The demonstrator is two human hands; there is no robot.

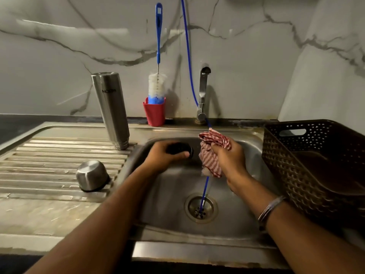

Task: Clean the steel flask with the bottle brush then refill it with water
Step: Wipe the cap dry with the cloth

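Over the sink basin (173, 194), the left hand (166, 155) curls its fingers and thumb round a small dark cap (180, 149), while the right hand (229, 157) grips a bunched red-and-white striped cloth (212, 153) just to its right; the two hands are close but apart. A thin blue tube (188, 56) runs down past the tap (203, 89) and into the drain (200, 208).

On the ribbed drainboard (49, 165) to the left, the steel flask (110, 109) stands upside down near the basin's far-left edge. A steel cup (91, 175) lies upside down nearer. By the far wall, a red cup (154, 113) holds the bottle brush (158, 56) upright. A dark woven basket (316, 165) crowds the basin's right edge.
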